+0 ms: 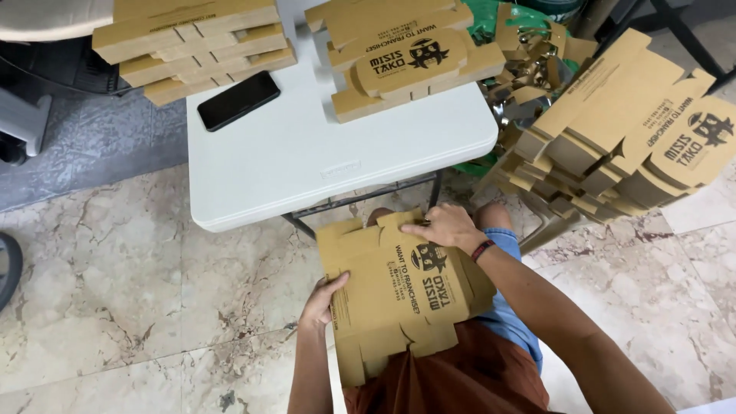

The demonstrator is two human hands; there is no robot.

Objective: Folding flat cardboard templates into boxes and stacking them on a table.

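Note:
A flat brown cardboard box blank with black print lies across my lap, below the table's front edge. My left hand grips its left edge with the fingers curled over the cardboard. My right hand, with a dark red wristband, presses down on the blank's upper right flap, fingers spread over the fold.
A white folding table stands in front of me with a black phone, a stack of box blanks at its left and another stack at its right. More blanks pile up at my right over the marble floor.

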